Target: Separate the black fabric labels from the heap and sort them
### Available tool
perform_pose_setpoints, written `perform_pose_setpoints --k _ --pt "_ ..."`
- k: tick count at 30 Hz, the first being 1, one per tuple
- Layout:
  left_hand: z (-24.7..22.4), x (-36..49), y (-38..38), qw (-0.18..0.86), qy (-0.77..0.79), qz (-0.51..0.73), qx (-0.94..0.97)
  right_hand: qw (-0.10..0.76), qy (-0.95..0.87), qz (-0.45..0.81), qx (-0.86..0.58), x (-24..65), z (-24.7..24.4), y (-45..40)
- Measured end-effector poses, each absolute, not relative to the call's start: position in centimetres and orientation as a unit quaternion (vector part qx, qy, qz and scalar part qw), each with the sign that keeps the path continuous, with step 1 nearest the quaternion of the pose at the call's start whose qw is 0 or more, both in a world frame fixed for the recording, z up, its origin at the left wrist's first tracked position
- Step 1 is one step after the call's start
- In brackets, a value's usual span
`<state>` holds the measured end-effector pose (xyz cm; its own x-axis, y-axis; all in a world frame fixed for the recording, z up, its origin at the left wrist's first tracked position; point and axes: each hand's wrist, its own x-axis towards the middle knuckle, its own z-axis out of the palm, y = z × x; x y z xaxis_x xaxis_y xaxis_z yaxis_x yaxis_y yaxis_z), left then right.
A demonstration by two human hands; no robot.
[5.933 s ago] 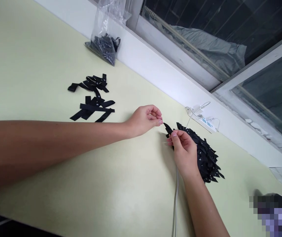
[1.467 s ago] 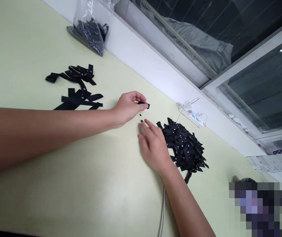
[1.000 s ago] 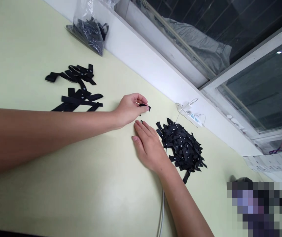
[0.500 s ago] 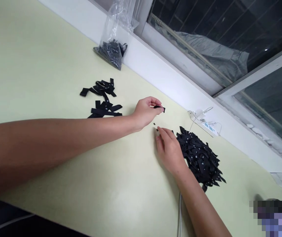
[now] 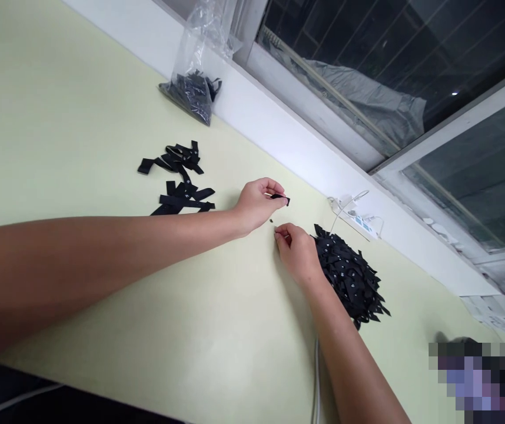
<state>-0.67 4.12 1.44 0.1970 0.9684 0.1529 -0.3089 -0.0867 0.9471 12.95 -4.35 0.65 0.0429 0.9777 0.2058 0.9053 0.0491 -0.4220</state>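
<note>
A short black fabric strip (image 5: 280, 198) is pinched between the thumb and fingers of my left hand (image 5: 259, 203), just above the table. Close below it, my right hand (image 5: 297, 250) touches down near the tabletop with thumb and forefinger pressed together; whatever lies between those tips is hidden. A tiny dark speck (image 5: 271, 221) rests on the table between the two hands. Right beside my right hand is a big heap of black strips (image 5: 349, 274), some with small white marks. Beyond my left forearm lie several loose black strips (image 5: 182, 191), partly covered by the arm.
A clear plastic bag (image 5: 193, 88) with black strips inside stands against the white ledge. A white power strip (image 5: 361, 222) with cables lies by the wall under the window. A pale cable (image 5: 316, 377) runs beneath my right forearm. A pixelated patch covers the lower right.
My right thumb and forefinger have closed together where a small dark bit showed between them. The left hand keeps its strip. The whole view has shifted slightly.
</note>
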Motion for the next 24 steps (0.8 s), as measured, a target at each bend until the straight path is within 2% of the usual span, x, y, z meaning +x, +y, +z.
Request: perform_pose_setpoints --k 15,17,22,24 --pt "0.9 -0.6 3.9 0.593 0.32 0.526 0.519 0.187 -0.684 0.077 -0.701 13.1 1.6 -4.7" --pt "0.9 -0.6 3.8 0.589 0.315 0.526 0.526 0.215 -0.69 0.076 -0.687 13.3 2.7 -5.5" --pt "0.8 -0.2 2.7 0.608 0.233 0.486 0.584 0.373 -0.619 0.079 -0.687 16.3 6.0 -8.3" --pt "0.6 0.0 1.8 0.624 0.191 0.452 0.609 0.392 -0.596 0.118 -0.691 17.5 6.0 -9.5"
